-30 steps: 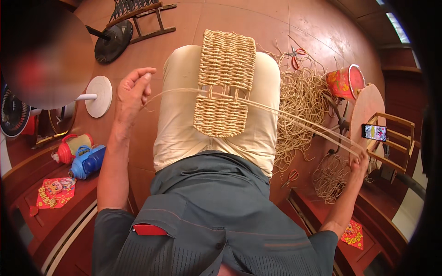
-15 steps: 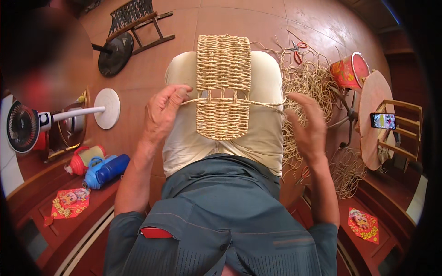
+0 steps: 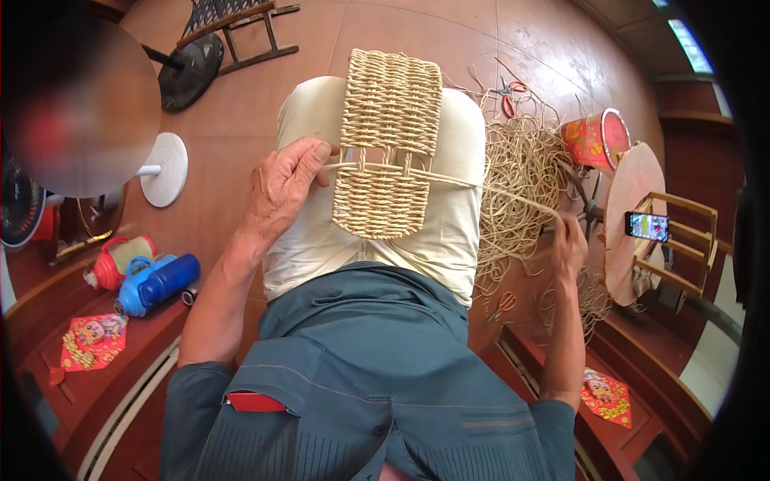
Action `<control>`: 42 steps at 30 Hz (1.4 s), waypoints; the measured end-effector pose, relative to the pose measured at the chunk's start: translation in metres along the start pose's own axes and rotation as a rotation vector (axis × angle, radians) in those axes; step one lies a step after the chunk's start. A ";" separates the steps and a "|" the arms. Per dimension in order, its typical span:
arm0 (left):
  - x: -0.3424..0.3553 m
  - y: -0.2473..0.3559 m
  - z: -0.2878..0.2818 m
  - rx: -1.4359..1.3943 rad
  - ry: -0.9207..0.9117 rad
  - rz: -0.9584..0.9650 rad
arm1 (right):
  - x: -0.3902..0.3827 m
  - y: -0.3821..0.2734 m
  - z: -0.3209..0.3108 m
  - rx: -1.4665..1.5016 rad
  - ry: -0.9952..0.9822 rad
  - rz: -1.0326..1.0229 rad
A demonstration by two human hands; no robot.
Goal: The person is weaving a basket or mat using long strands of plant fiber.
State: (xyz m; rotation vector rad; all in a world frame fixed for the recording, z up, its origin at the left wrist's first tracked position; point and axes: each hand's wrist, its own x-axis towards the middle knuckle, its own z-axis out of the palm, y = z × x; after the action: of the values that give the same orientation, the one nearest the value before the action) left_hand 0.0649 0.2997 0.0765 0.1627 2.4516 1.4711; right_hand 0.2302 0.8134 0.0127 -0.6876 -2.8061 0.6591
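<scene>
A woven straw-coloured panel (image 3: 391, 100) lies across my thighs, with an open gap crossed by upright strands between its larger far part and its smaller near part (image 3: 379, 204). A twisted cord (image 3: 461, 183) runs sideways along the lower side of that gap. At the panel's left edge my left hand (image 3: 285, 188) pinches the cord's left stretch between thumb and fingers. Out to the right, beyond my knee, my right hand (image 3: 569, 247) is closed on the same cord, which stretches nearly straight from the panel to my fingers.
Loose cord (image 3: 521, 172) lies heaped on the floor to my right, with red-handled pliers (image 3: 511, 96) and scissors (image 3: 503, 305) nearby. Farther right are a red bucket (image 3: 589, 138), a round wooden top (image 3: 634, 216) and a phone (image 3: 646, 226). Blue bottles (image 3: 164, 282) lie left.
My right hand has moved outward and down to the right and closed on the cord, drawing it out straighter. The left hand stays by the panel's edge. The whole view has shifted slightly.
</scene>
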 end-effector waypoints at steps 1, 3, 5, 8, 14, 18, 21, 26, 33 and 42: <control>-0.001 0.001 -0.001 0.002 -0.002 -0.008 | -0.012 0.052 -0.008 -0.086 0.015 0.107; 0.001 0.003 0.000 -0.006 -0.004 -0.015 | -0.056 0.183 -0.030 -0.163 0.056 0.341; 0.008 -0.004 0.003 -0.109 -0.081 -0.066 | -0.118 0.315 -0.090 -0.715 -0.156 0.334; 0.010 0.002 0.004 -0.100 -0.067 -0.014 | -0.169 0.358 -0.084 0.516 0.461 1.421; 0.001 0.001 0.002 -0.156 -0.095 -0.055 | -0.207 0.383 -0.096 0.844 0.504 1.472; -0.002 -0.003 -0.002 -0.169 -0.110 -0.060 | -0.195 0.376 -0.117 0.587 0.647 1.522; -0.003 -0.015 0.002 -0.234 -0.126 -0.044 | -0.212 0.366 -0.141 0.323 0.586 1.298; -0.004 0.006 0.012 -0.254 -0.082 -0.047 | -0.095 0.096 -0.028 0.578 -0.097 0.627; -0.004 -0.007 0.022 -0.430 -0.169 -0.067 | -0.067 -0.224 0.019 1.046 -0.612 0.460; -0.030 0.013 0.025 -0.550 -0.179 -0.110 | -0.060 -0.264 0.066 1.476 -0.468 0.610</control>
State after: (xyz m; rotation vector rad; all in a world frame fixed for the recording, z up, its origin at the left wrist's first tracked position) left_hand 0.1000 0.3200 0.0824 0.0413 1.8081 1.9173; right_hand 0.1601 0.5505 0.0716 -0.9920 -1.4409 2.7159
